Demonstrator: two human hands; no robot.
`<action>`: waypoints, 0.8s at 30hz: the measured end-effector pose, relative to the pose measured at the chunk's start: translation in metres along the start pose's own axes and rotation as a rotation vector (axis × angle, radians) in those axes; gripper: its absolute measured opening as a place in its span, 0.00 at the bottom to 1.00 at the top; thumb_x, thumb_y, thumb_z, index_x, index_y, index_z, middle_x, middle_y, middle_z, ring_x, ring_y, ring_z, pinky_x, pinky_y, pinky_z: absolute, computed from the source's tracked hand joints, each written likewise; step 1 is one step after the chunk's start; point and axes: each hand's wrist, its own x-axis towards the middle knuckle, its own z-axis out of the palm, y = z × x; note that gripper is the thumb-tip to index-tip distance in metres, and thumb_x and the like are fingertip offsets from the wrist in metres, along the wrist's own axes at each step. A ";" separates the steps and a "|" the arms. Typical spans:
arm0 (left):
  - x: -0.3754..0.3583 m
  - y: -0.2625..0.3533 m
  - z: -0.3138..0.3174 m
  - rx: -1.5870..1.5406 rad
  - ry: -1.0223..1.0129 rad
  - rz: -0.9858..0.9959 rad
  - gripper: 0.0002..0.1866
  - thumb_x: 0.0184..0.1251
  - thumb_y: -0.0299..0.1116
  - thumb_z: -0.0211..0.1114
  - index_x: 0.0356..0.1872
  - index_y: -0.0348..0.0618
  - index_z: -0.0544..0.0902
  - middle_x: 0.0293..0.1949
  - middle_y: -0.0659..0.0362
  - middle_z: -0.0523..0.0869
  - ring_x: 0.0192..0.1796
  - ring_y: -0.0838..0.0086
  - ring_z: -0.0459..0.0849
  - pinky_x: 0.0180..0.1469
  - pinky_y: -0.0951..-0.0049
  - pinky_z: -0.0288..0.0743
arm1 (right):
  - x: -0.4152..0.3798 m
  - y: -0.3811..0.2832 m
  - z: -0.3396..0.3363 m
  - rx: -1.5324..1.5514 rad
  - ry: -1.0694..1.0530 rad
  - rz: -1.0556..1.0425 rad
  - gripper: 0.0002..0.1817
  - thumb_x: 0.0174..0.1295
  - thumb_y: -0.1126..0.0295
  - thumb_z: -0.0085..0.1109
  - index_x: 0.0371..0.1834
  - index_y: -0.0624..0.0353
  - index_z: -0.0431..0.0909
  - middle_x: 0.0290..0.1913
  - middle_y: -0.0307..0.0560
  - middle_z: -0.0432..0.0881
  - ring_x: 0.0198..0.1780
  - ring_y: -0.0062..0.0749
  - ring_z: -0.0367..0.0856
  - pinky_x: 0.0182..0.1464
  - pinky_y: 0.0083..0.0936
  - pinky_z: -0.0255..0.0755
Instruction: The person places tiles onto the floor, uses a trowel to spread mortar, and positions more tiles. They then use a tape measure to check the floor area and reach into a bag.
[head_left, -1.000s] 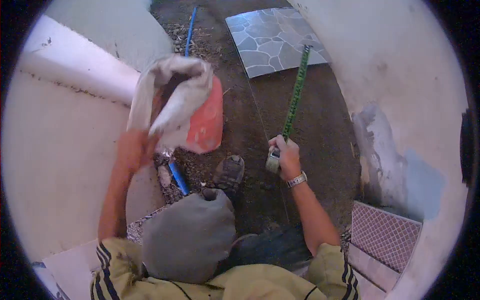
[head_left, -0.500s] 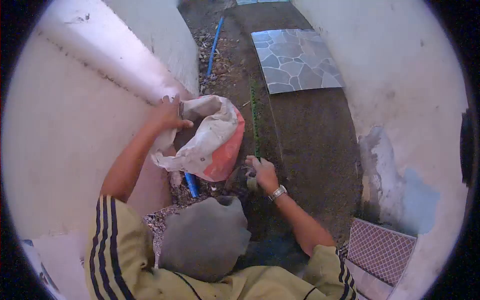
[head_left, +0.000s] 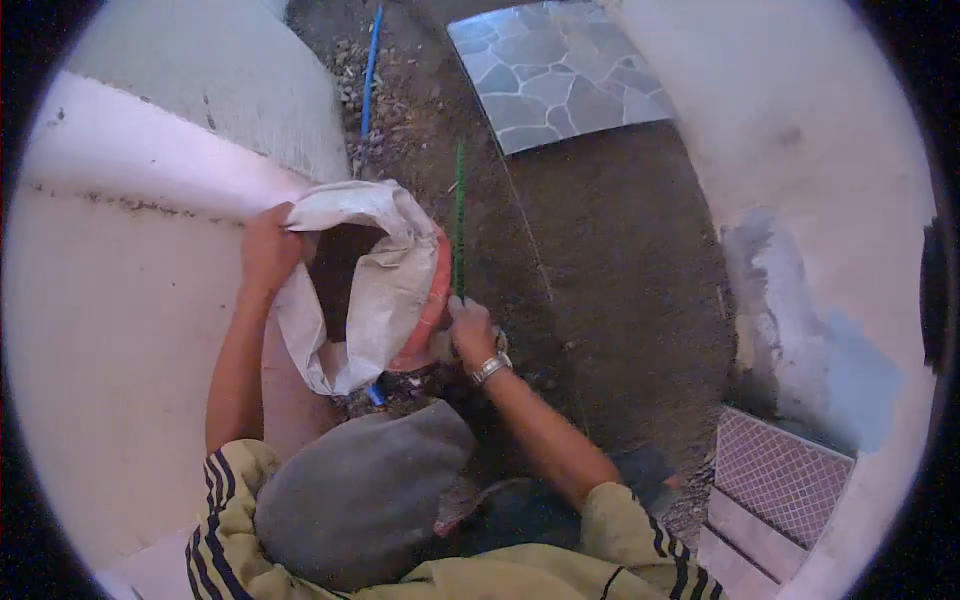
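My left hand (head_left: 270, 248) is closed on the rim of a white and red woven sack (head_left: 385, 300), whose mouth gapes and shows a dark inside. Just right of the sack, my right hand (head_left: 472, 332), with a metal watch at the wrist, is closed around the near end of a thin green strip (head_left: 460, 215). The strip points away from me over the dark soil.
A stone-patterned tile (head_left: 565, 75) lies on the soil (head_left: 630, 260) ahead. A blue pipe (head_left: 371, 80) rests on gravel at the upper left. Patterned tiles (head_left: 780, 475) lean by the right wall. A thin string crosses the soil. Pale walls flank both sides.
My left hand has gone from spread fingers at the sack to a closed hold on its rim, and the sack's mouth is wider. The view has shifted, with my right hand nearer the sack.
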 end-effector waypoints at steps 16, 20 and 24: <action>0.010 -0.076 -0.089 0.344 -0.006 -0.016 0.32 0.54 0.33 0.68 0.63 0.41 0.72 0.57 0.42 0.77 0.60 0.48 0.75 0.61 0.57 0.70 | 0.032 -0.068 0.008 0.522 0.010 0.109 0.22 0.68 0.55 0.48 0.40 0.67 0.79 0.30 0.52 0.85 0.31 0.33 0.82 0.38 0.31 0.73; 0.035 0.107 -0.085 -0.438 -0.201 0.169 0.35 0.58 0.36 0.68 0.67 0.42 0.68 0.64 0.49 0.72 0.64 0.58 0.72 0.62 0.61 0.69 | 0.030 -0.116 -0.048 0.566 0.076 -0.018 0.23 0.71 0.55 0.44 0.39 0.67 0.79 0.33 0.50 0.85 0.36 0.31 0.83 0.41 0.29 0.74; 0.053 0.190 0.029 -0.915 -0.998 0.109 0.42 0.66 0.53 0.62 0.72 0.38 0.56 0.65 0.48 0.70 0.64 0.64 0.71 0.61 0.65 0.68 | 0.022 -0.168 -0.101 0.181 0.283 -0.260 0.23 0.73 0.58 0.39 0.38 0.65 0.80 0.38 0.52 0.85 0.41 0.40 0.83 0.47 0.32 0.74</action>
